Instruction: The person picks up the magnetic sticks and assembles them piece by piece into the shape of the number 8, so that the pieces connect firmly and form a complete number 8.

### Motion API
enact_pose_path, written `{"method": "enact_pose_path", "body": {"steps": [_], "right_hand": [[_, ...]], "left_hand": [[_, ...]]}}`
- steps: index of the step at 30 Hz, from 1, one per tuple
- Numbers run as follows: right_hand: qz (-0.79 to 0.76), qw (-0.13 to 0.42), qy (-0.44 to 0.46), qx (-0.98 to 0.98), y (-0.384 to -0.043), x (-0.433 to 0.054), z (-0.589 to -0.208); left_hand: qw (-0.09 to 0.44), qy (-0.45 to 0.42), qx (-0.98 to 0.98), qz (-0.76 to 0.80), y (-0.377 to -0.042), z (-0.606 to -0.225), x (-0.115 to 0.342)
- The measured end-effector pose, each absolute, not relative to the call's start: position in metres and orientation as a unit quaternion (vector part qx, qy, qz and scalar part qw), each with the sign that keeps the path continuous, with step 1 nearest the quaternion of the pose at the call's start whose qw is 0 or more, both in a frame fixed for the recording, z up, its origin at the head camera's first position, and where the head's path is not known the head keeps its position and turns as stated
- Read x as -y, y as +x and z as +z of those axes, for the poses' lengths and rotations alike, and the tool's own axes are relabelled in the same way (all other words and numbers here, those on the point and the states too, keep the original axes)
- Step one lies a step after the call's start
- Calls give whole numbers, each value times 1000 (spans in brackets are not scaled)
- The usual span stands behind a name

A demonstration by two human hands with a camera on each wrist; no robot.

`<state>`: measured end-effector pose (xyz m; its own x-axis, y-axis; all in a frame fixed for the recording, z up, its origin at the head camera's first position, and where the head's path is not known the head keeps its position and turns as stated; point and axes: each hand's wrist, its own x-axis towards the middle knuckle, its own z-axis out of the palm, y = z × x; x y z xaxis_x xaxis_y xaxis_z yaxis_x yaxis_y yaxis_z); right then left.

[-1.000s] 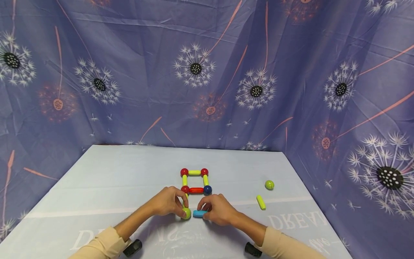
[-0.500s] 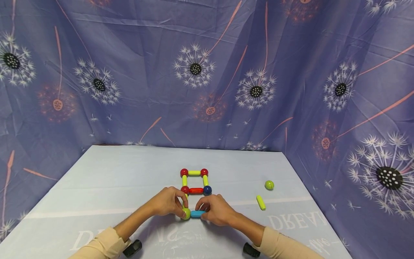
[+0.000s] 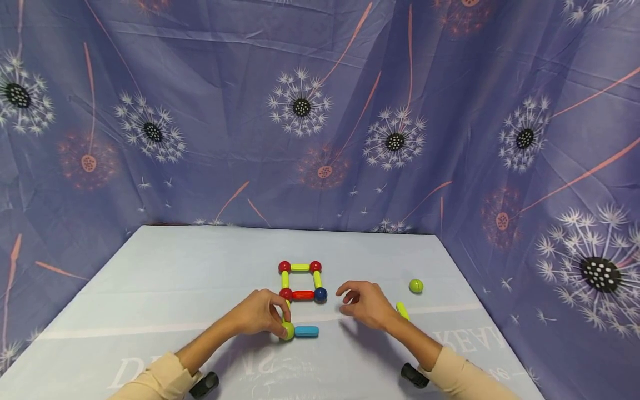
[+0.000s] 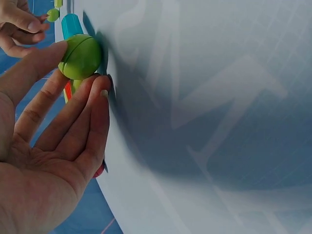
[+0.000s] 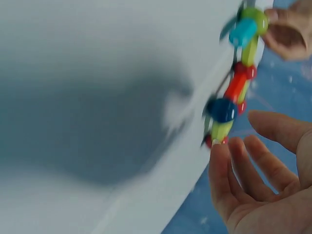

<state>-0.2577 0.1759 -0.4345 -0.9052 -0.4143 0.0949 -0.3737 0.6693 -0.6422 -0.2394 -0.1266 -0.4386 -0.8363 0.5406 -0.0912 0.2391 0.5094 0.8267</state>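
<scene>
My left hand (image 3: 262, 314) pinches a green ball (image 4: 82, 57) between thumb and fingers at the near end of a magnetic stick-and-ball figure. A light blue stick (image 3: 306, 331) lies on the table with its left end against that ball. From the ball a yellow-green stick, partly behind my fingers, runs back to a red ball (image 3: 285, 294). A red stick (image 3: 303, 295) joins this one to a dark blue ball (image 3: 320, 294). My right hand (image 3: 367, 304) holds nothing; its fingers are loosely bent, to the right of the dark blue ball.
Behind, two more red balls and yellow-green sticks (image 3: 300, 268) complete a square. At the right, a loose green ball (image 3: 416, 286) lies on the table (image 3: 200, 261), and a loose yellow-green stick (image 3: 402, 311) is partly behind my right arm. A patterned curtain (image 3: 320, 111) surrounds the table.
The light blue stick moved left until it met the green ball. My right hand then released it and moved right and away from me. The left hand stayed on the ball.
</scene>
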Motion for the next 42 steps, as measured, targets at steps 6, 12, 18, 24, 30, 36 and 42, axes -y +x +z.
{"method": "enact_pose_path", "body": {"steps": [6,12,18,24,30,36,42], "right_hand": [[-351,-17,-143,-925,-265,-211,-428],[-355,-45,-89,-930,-271,-247,-421],[-333,-77,-41,-939,-282,-282,-420],[-299,-104,-15,-948,-290,-310,-429],[-284,-97,4,-954,-291,-323,-440],[-277,-95,9,-956,-293,-328,-448],[-272,-83,11,-959,-295,-331,-455]], "left_hand": [[167,228,-851,442,-238,-440,127],[161,227,-851,445,-239,-443,128],[157,226,-852,446,-239,-445,128],[149,228,-857,438,-239,-445,127],[147,231,-859,432,-240,-446,126],[141,235,-864,422,-241,-446,126],[149,232,-864,422,-240,-443,126]]}}
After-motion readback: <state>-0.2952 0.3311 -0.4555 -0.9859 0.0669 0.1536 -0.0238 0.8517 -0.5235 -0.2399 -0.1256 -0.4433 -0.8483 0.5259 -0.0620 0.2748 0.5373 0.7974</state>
